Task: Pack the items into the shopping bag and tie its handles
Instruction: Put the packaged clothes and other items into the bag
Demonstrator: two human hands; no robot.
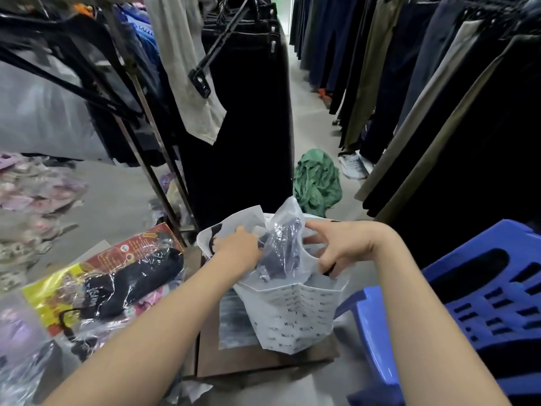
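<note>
Heads up, that clear packet point(282, 244) of dark clothing is only halfway into the shopping bag point(295, 315) and pokes out the top. I reckon the slick plastic could slide back out, or the bag could tip off the cardboard box point(263, 361), if you let go. Your left hand point(238, 247) curls onto the packet, while your right hand point(339, 247) grips the bag's rim.

bare floor point(117, 200) left of the shopping bag point(295, 315); blue stool point(480, 303) crowds its right.
</note>
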